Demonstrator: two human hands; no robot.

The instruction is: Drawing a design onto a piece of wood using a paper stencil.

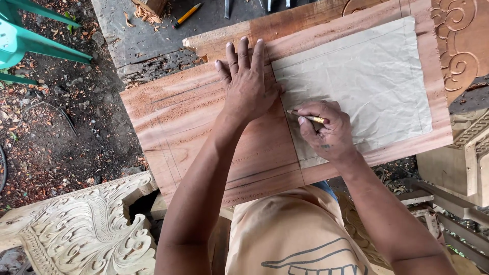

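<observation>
- Left hand (pixel 248 84) pressed flat, fingers spread and released, on the reddish wooden board (pixel 204 127), fingertips reaching the far edge, palm just at the left edge of the paper sheet (pixel 361 86).
- Right hand (pixel 326 130) clenched around a yellow pencil (pixel 308 118), tip touching the sheet's left edge, near its lower corner.
- Sheet lying creased on the board's right half, inside ruled pencil lines.
- Likely slip: paper held only along one edge, so a drag of the pencil could shift or wrinkle it and throw the traced line off.
- Possible too: pencil tip catching the paper edge and tearing it, or riding under it.
- Beyond the board's far edge, a second pencil (pixel 187 14) and wood chips (pixel 145 14) on the grey bench.
- Left of the board, below, a pale carved panel (pixel 86 229).
- No container in view, so nothing held in one.
</observation>
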